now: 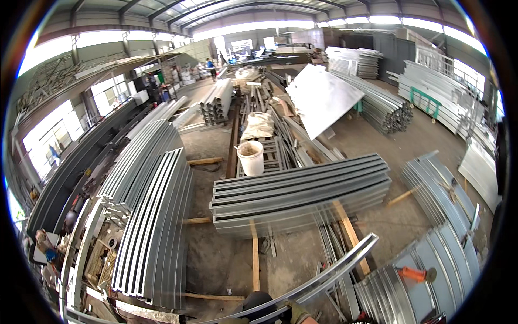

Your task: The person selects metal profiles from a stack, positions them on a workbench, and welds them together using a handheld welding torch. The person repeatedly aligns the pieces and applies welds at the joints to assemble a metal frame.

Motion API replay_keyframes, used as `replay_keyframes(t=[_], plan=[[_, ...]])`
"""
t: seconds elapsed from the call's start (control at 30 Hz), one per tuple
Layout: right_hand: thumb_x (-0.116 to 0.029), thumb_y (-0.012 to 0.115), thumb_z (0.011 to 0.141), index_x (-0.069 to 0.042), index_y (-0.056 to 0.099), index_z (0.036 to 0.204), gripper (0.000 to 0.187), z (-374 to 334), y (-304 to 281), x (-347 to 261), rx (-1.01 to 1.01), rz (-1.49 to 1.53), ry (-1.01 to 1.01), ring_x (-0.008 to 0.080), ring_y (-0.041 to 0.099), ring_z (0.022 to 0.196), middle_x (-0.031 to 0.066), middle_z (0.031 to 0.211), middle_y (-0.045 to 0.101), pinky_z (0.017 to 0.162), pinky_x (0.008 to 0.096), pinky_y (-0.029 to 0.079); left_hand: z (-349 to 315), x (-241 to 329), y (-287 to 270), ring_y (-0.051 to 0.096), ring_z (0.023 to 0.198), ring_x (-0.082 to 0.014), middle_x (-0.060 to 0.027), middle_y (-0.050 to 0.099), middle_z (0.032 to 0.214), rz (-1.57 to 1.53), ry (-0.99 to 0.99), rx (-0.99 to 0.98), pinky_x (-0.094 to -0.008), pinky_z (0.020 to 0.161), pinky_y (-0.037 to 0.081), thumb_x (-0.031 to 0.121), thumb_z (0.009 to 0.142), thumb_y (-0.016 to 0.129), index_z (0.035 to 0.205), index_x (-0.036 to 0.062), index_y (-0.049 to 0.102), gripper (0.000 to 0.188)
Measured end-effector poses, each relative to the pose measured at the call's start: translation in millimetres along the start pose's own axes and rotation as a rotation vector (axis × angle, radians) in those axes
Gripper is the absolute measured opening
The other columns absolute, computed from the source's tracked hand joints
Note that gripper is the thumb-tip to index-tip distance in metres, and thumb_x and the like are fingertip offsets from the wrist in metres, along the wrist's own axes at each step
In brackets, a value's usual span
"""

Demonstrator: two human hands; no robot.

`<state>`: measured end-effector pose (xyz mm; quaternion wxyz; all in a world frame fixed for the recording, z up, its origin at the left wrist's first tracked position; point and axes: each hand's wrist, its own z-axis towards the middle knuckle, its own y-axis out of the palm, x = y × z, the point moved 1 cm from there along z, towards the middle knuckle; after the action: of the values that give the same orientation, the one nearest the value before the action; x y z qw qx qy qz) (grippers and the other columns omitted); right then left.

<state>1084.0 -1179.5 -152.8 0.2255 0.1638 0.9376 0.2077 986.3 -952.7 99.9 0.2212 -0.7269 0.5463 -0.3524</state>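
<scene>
A long galvanized steel channel (345, 256) runs from the lower edge up to the right, bowed by the lens. My right hand (298, 313), in an olive work glove, is closed around its near part at the bottom of the head view. Just the top of my left hand (234, 321), also gloved, shows at the lower edge beside the channel; its fingers are hidden. My dark-clothed knee (259, 300) is between the two hands. An orange angle grinder (413, 274) lies on a stack of grey metal panels (437, 264) to the right.
Ahead, a stack of steel channels (297, 197) rests on wooden battens (256, 259). More channels (154, 232) are piled to the left. A white bucket (251, 160), a tilted metal sheet (322, 100) and tube bundles (386, 108) are farther off. A person (211, 66) is far back.
</scene>
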Motion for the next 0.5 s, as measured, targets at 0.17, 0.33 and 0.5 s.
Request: replay_keyframes(t=[0.17,0.33,0.5], plan=[[-0.046,0.080,0.085,-0.019,0.057,0.132,0.059,45,-24,-57,-0.181,-0.364,-0.130,0.0334,0.057,0.118,0.0159,0.130,0.057,0.099,0.0482,0.051,-2,-79,-18,0.075,0.105,-0.0410,-0.0216,0.079,0.111,-0.007,-0.038,-0.101,-0.0516,0.092,0.057,0.048,0.096,0.065,0.111,0.0084,0.082,0.045],[-0.035,0.073,0.091,-0.013,0.061,0.133,0.049,134,-80,-92,-0.086,-0.551,-0.436,0.0351,0.063,0.120,0.0196,0.131,0.063,0.101,0.0521,0.055,93,-79,-65,0.073,0.109,-0.0411,-0.0211,0.078,0.114,-0.011,-0.017,-0.067,-0.0503,0.093,0.056,0.046,0.096,0.069,0.113,0.0091,0.080,0.043],[-0.019,0.064,0.095,0.001,0.066,0.109,0.025,55,39,-206,0.223,-0.001,0.043,0.0422,0.074,0.097,0.0207,0.098,0.072,0.078,0.0689,0.064,164,-87,-129,0.072,0.109,-0.0417,-0.0213,0.077,0.114,0.045,0.034,-0.105,-0.0531,0.092,0.055,0.039,0.097,0.068,0.112,0.0131,0.078,0.031]])
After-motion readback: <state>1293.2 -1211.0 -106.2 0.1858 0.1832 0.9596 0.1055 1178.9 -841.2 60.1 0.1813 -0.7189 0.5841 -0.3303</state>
